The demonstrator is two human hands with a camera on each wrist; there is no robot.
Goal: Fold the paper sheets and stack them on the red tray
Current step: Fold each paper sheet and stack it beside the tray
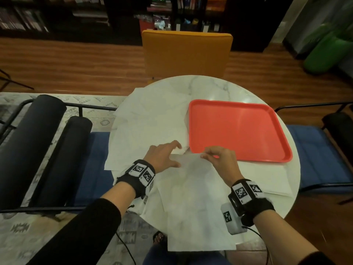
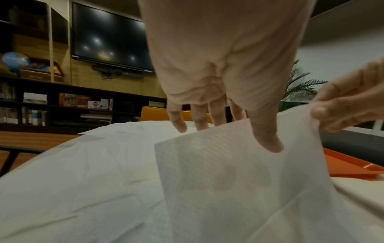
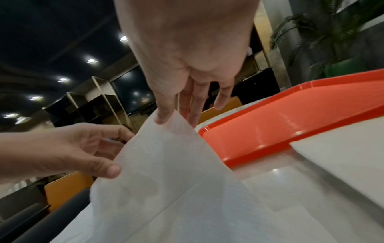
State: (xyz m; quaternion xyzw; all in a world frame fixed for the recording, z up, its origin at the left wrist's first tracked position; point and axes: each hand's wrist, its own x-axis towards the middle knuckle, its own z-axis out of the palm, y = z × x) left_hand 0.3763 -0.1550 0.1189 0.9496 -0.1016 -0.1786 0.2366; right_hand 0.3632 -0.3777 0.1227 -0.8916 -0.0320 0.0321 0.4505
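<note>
A thin white paper sheet (image 1: 194, 188) lies on the near part of the round marble table (image 1: 210, 87), its far edge lifted. My right hand (image 1: 205, 154) pinches the sheet's far right corner (image 3: 166, 125) between thumb and fingertips, just in front of the red tray (image 1: 238, 131). My left hand (image 1: 174, 155) is at the sheet's far left edge. Its thumb (image 2: 268, 139) is on the near face and the spread fingers are behind, without closing on it. The tray (image 3: 290, 118) holds nothing. Several more sheets (image 1: 149, 121) are spread over the table's left side.
Flat white sheets (image 1: 267, 180) lie at the table's right edge, just in front of the tray. An orange chair (image 1: 187, 54) stands across the table, and black-and-blue chairs stand to the left (image 1: 47, 142) and right (image 1: 315, 153). The near sheet overhangs the table's front edge.
</note>
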